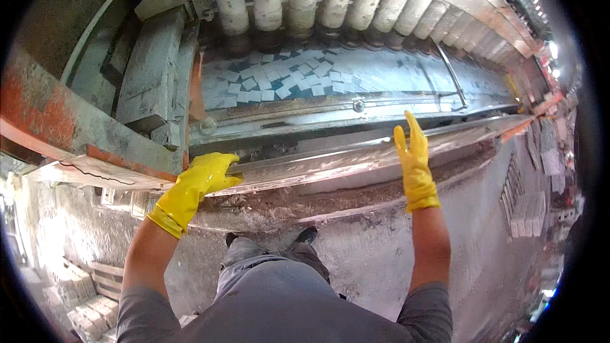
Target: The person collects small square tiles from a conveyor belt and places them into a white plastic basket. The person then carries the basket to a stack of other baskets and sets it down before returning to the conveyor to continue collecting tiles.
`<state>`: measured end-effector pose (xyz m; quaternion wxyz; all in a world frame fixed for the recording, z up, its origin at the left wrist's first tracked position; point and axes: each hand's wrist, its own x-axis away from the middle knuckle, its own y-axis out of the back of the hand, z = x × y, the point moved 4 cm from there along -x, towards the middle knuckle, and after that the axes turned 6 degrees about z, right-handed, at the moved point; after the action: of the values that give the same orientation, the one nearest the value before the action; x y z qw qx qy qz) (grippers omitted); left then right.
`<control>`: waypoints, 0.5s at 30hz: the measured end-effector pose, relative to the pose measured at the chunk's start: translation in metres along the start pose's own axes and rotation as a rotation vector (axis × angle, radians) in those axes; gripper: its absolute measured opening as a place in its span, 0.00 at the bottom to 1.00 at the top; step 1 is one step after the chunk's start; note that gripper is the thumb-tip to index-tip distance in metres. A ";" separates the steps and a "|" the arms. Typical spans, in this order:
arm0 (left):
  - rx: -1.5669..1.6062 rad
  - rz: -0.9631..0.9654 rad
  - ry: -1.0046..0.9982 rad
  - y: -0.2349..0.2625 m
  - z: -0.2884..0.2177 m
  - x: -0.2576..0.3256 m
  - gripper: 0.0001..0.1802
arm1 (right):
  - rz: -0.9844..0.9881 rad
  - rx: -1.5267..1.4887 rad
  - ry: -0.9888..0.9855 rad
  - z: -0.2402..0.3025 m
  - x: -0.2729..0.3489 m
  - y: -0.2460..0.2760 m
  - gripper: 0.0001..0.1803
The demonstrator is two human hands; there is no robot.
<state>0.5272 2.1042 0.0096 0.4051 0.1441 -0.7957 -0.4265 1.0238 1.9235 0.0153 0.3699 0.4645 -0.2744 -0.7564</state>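
Both my hands wear yellow rubber gloves. My left hand (202, 181) is at the left end of a long wet metal rail (305, 171), its fingers stretched to the right and apart, holding nothing that shows. Whether it rests on the rail or hovers just over it I cannot tell. My right hand (416, 168) is raised at the rail farther right, open, with fingers pointing away from me and nothing in them. Beyond the rail, many small pale square tiles (295, 79) lie scattered on a wet bluish bed (394, 76) of a machine.
A row of thick pale rollers (302, 0) hangs over the bed's far side. A thin metal bar (450, 73) slants over the bed. An orange, worn frame beam (51, 114) stands at left. Stacked pale blocks (527, 213) sit on the floor at right, pallets (105, 279) at lower left.
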 end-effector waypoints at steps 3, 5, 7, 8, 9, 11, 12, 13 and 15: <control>-0.022 -0.022 -0.032 0.003 -0.006 -0.003 0.36 | 0.196 0.263 0.013 -0.095 -0.026 -0.005 0.24; -0.051 -0.109 -0.067 0.001 -0.003 0.006 0.35 | 0.279 0.145 -0.191 -0.110 -0.044 0.000 0.23; -0.044 -0.142 -0.094 -0.002 -0.002 0.014 0.35 | 0.387 -0.002 -0.431 -0.102 -0.058 0.013 0.24; -0.050 -0.160 -0.143 0.002 -0.005 0.005 0.35 | 0.212 0.199 -0.060 -0.099 -0.069 0.017 0.25; -0.078 -0.182 -0.181 0.004 -0.008 0.002 0.36 | 0.261 0.096 -0.254 -0.113 -0.062 0.018 0.25; -0.074 -0.185 -0.200 0.009 -0.011 0.003 0.36 | 0.289 -0.017 -0.463 -0.124 -0.051 0.014 0.25; -0.066 -0.192 -0.220 0.010 -0.013 0.001 0.36 | 0.266 -0.012 -0.479 -0.127 -0.053 0.017 0.25; -0.089 -0.196 -0.224 0.008 -0.010 0.001 0.37 | 0.296 0.015 -0.531 -0.128 -0.052 0.017 0.24; -0.088 -0.257 -0.234 0.007 -0.011 0.007 0.37 | 0.281 -0.036 -0.539 -0.123 -0.058 0.014 0.24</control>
<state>0.5319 2.0983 0.0215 0.2579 0.1763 -0.7931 -0.5229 1.1564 1.9539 0.0037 0.3932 0.1979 -0.4107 -0.7984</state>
